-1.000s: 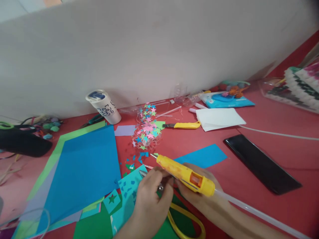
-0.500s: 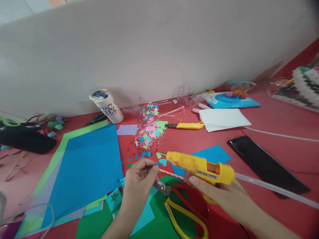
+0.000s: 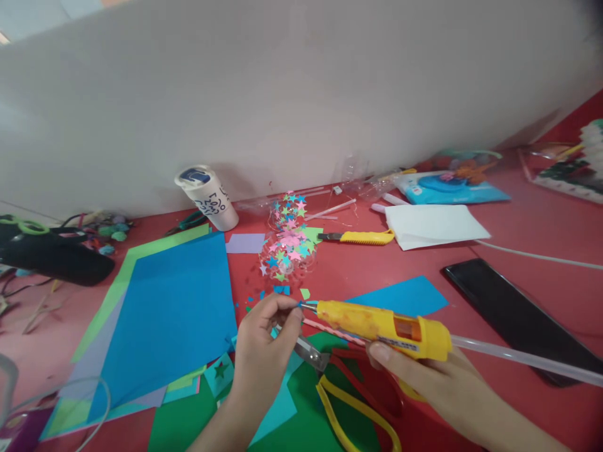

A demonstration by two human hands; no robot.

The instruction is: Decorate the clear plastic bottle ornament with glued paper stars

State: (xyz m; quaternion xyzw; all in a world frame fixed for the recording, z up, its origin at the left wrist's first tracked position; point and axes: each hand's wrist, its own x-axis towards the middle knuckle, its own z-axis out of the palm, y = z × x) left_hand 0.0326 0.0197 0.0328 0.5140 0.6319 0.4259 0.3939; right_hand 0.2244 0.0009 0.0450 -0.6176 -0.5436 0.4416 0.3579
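Observation:
My left hand [image 3: 266,342] pinches a small blue paper piece [image 3: 300,304] between thumb and forefinger. Around the handle of a yellow hot glue gun [image 3: 377,320], my right hand [image 3: 419,370] is closed, and a clear glue stick [image 3: 522,358] runs out of its back. The metal nozzle meets the blue piece or is just short of it; I cannot tell which. Below the gun lie a pink twisted stick [image 3: 325,328] and scissors with yellow and red handles [image 3: 339,414]. Behind my hands stands a clear form covered in small paper stars [image 3: 288,238].
Coloured paper sheets [image 3: 174,301] are stacked at left, near a white tumbler [image 3: 207,198] and a black bottle [image 3: 56,254]. A yellow box cutter [image 3: 365,237], folded white paper [image 3: 436,225], a wipes pack [image 3: 452,188] and a black phone [image 3: 513,317] lie at right.
The glue gun's nozzle has come down from above to the small blue piece at my left fingertips. The whole view has shifted slightly, so the table things sit further right.

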